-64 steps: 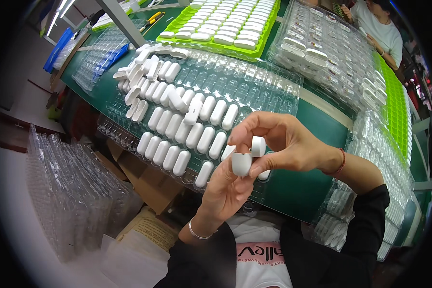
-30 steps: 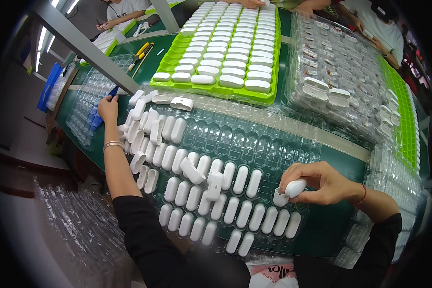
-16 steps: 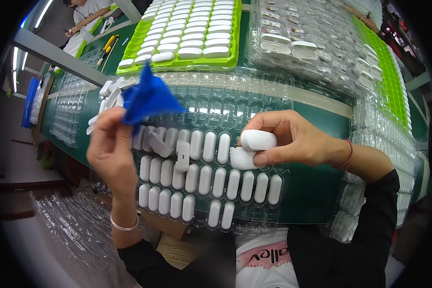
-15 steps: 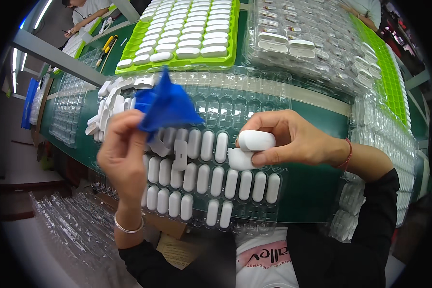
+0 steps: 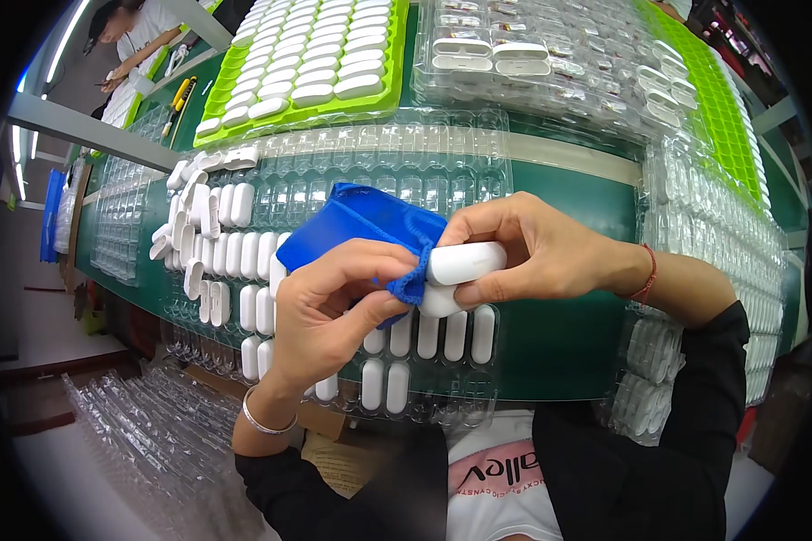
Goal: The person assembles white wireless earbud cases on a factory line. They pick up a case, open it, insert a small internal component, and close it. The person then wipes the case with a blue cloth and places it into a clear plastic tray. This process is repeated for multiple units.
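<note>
Blue cloth (image 5: 361,225) pinched in left hand (image 5: 334,307) against a white case (image 5: 465,263), which right hand (image 5: 532,252) grips over the tray (image 5: 406,162).

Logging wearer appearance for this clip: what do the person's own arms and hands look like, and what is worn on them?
Both hands are bare, without gloves. The left hand has a thin silver bangle at the wrist; the right hand has a thin red cord bracelet. Both forearms are uncovered, with black sleeves pushed up toward the elbows.
</note>
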A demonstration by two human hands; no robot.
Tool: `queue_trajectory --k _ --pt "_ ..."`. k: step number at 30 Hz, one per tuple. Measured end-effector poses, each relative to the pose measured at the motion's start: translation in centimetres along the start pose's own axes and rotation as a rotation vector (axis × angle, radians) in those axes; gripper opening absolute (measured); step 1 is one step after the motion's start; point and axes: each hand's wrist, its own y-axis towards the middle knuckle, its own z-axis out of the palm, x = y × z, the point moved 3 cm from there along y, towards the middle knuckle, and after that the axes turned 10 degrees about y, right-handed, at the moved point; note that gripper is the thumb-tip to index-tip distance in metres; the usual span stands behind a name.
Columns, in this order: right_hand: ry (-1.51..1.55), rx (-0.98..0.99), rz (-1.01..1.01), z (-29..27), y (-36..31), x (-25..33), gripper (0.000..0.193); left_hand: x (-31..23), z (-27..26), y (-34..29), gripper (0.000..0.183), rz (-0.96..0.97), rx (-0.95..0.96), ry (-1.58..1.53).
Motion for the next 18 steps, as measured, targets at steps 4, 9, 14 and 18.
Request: queue_trajectory --k 4,9,14,18 --pt "-0.059 0.016 0.004 -0.3 0.0 -0.6 0.024 0.1 0.8 0.1 0.018 -0.037 -0.006 0.078" --pt "-0.112 0.056 -0.035 -0.1 -0.1 -0.8 0.024 0.3 1.0 0.0 0.016 0.048 0.087 0.155" --pt "-0.083 0.075 -0.052 0.1 -0.3 -1.5 0.023 1.4 2.1 -0.6 0.012 -0.047 0.046 -0.149" --pt "-0.055 0.077 -0.047 0.3 -0.1 -1.3 0.024 2.4 2.0 -0.8 0.006 -0.190 -0.100 -0.397"
